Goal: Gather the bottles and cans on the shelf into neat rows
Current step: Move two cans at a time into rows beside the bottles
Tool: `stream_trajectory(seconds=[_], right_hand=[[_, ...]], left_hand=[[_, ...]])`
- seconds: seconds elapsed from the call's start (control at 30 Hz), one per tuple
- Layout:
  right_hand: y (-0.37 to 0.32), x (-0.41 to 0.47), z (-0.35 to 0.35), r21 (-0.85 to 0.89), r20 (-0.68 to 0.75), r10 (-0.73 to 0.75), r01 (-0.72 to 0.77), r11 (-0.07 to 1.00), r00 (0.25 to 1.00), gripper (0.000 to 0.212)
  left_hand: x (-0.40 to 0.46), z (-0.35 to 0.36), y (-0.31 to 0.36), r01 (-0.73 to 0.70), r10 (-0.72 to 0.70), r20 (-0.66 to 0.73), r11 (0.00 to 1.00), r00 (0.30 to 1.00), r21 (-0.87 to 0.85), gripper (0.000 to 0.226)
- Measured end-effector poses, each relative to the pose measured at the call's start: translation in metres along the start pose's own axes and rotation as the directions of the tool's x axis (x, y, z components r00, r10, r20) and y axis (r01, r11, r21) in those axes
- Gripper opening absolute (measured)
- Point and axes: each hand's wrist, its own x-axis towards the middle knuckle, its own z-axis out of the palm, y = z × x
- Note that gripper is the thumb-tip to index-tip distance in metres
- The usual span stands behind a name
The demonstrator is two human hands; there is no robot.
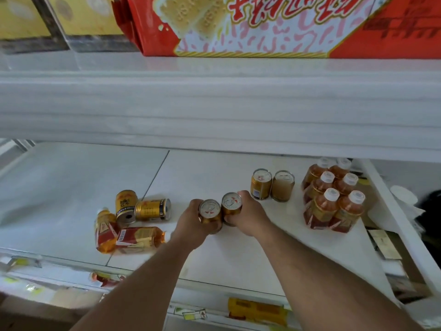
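Above you, on the upper shelf [214, 68], stands a large red carton [262, 25] printed with biscuits and red script. To its left you see yellow boxes [90, 17], blurred. Below the front rail, yellow price tags [193, 315] and a yellow packet [257, 311] show. At far right you can make out white paper [403, 194] beside something dark.

On the shelf [214, 254] two upright cans [220, 210] stand side by side at the middle, the left hand [191, 225] round one, the right hand [248, 216] round the other; behind them and to the right stands another pair of cans [272, 185]; further right, six bottles [334, 194] in two rows; far left, two toppled cans [140, 207] behind two fallen bottles [126, 237]; above, a box [262, 25] on the upper shelf [214, 103]
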Motion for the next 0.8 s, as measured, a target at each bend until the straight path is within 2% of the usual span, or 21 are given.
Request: stream_trajectory(seconds=[0.2,0.43,0.6,0.8], right_hand=[[-0.002,-0.009,-0.009,0.034,-0.048,-0.033,0.034,0.999,0.998,0.071],[-0.024,-0.044,-0.02,0.118,-0.066,-0.06,0.067,0.991,0.996,0.071],[-0.046,-0.078,-0.008,0.149,-0.156,-0.055,0.079,0.986,0.986,0.07],[-0.073,-0.128,0.027,0.185,-0.277,0.023,0.03,0.982,0.961,0.065]], left_hand=[[-0.008,-0.008,-0.004,-0.039,0.037,-0.04,0.999,0.999,-0.036,0.057],[-0.027,-0.038,0.005,-0.108,0.108,-0.007,0.994,0.994,-0.005,0.056],[-0.035,-0.062,-0.002,-0.2,0.201,0.03,0.979,0.979,-0.025,0.057],[-0.048,-0.1,-0.025,-0.309,0.315,0.119,0.949,0.942,-0.063,0.059]])
